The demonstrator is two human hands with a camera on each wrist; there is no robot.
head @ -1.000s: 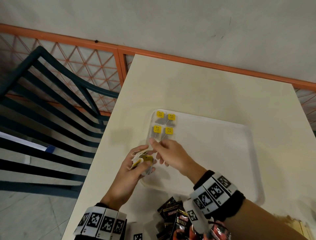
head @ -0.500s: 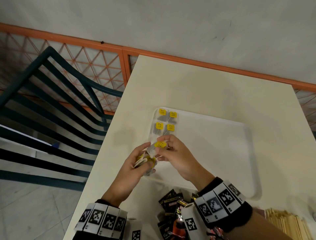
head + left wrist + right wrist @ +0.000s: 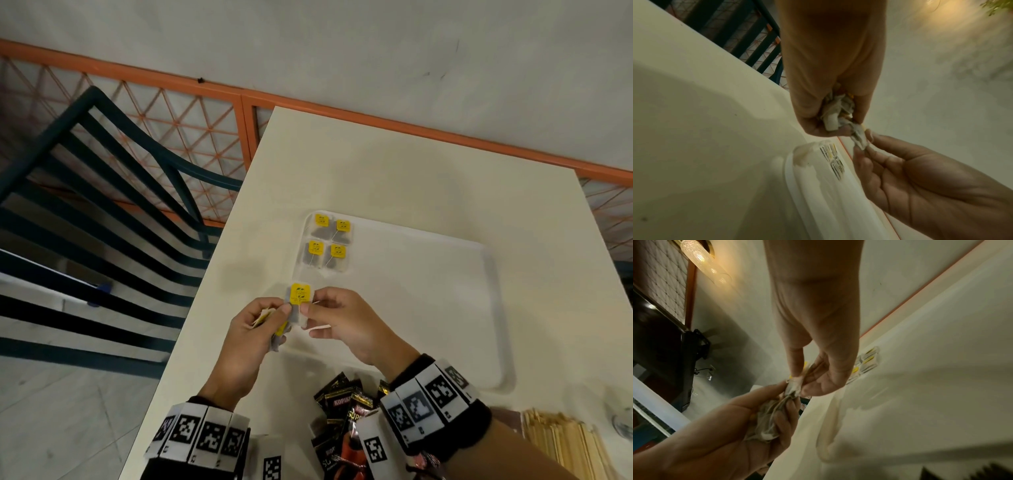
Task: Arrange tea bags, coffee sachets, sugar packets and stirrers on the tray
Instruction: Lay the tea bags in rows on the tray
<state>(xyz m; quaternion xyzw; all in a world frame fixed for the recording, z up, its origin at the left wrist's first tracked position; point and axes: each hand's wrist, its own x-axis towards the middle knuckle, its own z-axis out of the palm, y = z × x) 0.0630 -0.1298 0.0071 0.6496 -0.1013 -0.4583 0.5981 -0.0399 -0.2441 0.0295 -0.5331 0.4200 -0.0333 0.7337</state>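
Observation:
A white tray (image 3: 445, 308) lies on the cream table (image 3: 394, 178). Several tea bags with yellow tags (image 3: 325, 245) lie in rows in its far left corner. My left hand (image 3: 253, 329) grips a bunch of tea bags (image 3: 835, 113) over the tray's near left corner. My right hand (image 3: 337, 317) pinches one tea bag with a yellow tag (image 3: 300, 294) at the top of that bunch; in the right wrist view the tea bag (image 3: 794, 387) sits between thumb and forefinger, touching the left hand's bundle (image 3: 768, 418).
Black coffee sachets (image 3: 342, 411) are heaped near the table's front edge under my right wrist. A stack of wooden stirrers (image 3: 561, 442) lies at the front right. A dark slatted chair (image 3: 102, 212) stands left of the table; an orange railing (image 3: 376, 113) runs behind.
My right hand has drawn one tea bag up out of the left hand's bunch, and its yellow tag now shows fully. Both hands stay over the tray's near left corner.

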